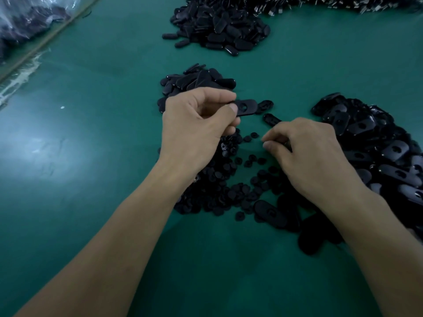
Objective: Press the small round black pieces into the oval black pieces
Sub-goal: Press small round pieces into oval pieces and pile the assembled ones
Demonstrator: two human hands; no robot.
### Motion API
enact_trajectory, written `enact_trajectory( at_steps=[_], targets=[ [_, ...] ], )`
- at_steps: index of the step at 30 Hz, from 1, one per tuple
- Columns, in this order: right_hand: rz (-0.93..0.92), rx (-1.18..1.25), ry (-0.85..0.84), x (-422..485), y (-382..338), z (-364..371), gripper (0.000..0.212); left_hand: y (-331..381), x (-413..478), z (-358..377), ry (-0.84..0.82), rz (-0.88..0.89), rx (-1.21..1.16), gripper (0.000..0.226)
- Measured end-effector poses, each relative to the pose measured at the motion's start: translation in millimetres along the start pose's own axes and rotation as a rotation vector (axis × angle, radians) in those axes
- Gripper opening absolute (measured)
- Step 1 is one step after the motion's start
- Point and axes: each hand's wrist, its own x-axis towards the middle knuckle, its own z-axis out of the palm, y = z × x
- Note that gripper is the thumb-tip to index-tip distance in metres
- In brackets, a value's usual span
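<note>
Thumb and forefinger of the left grip [199, 124], a bare hand, pinched one end of an oval black piece [248, 108]. It was held out flat toward the right, and a round hole showed at its middle. The right grip [306, 156] hovered nearer and to the right, knuckles up. Its fingers were curled, and its thumb and forefinger tips were drawn together over a scatter of small round black pieces [253, 156]. Whether a round piece sat between those tips could not be told. The two grips were near each other but apart.

Most of the round pieces lay in a heap [210, 193] on the green surface [91, 156], under and beside the left wrist. A lone oval [271, 212] lay at the heap's near edge. Just behind the left grip sat a small pile of ovals [201, 81], and a loose oval [265, 105] lay just beyond the held piece. A larger pile of holed ovals [377, 154] spread beside the right grip. Far back lay a further pile of ovals [219, 26], with a strip of small shiny parts [320, 3] behind it. A clear plastic bag [23, 17] sat at the far left.
</note>
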Motion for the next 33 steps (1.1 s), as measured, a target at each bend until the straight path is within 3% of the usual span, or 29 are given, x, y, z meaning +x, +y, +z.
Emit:
enact_trajectory(
  at_steps=[4,9,16,33],
  targets=[
    [-0.013,0.038,0.079,0.2,1.0,2.0,0.016,0.3,-0.9,-0.1,-0.022,0.030,0.025,0.011],
    [-0.034,0.367,0.278,-0.6,-5.9,-3.8,0.010,-0.2,-2.3,2.5,-0.027,0.070,0.074,0.017],
    [-0.121,0.629,0.274,-1.7,-11.6,-5.8,0.019,-0.6,-6.2,6.5,-0.077,0.116,0.103,0.018],
    [-0.084,0.583,0.233,-1.2,-12.3,-5.3,0.029,0.6,-11.0,10.3,-0.129,0.218,0.261,0.026]
  ],
)
